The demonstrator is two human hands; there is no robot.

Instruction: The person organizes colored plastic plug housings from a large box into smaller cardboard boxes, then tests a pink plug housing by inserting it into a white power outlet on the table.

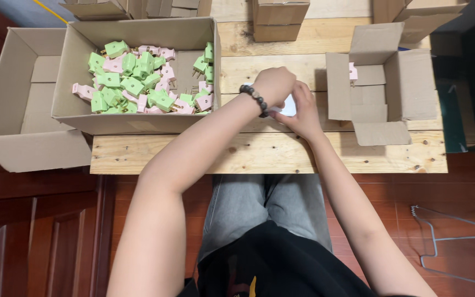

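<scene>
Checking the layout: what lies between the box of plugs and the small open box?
Head view: both hands meet there, around a small white thing, over bare wooden table.

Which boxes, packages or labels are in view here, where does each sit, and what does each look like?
Plug box: open brown carton, left on the wooden bench, holding green and pink plugs.
Empty carton: open, brown, far left, beside the plug box.
Small carton: open, flaps out, right; one pink plug inside.
Closed cartons: brown, along the back edge.
White item: between left hand and right hand; kind unclear.
No labels or screens visible.
</scene>
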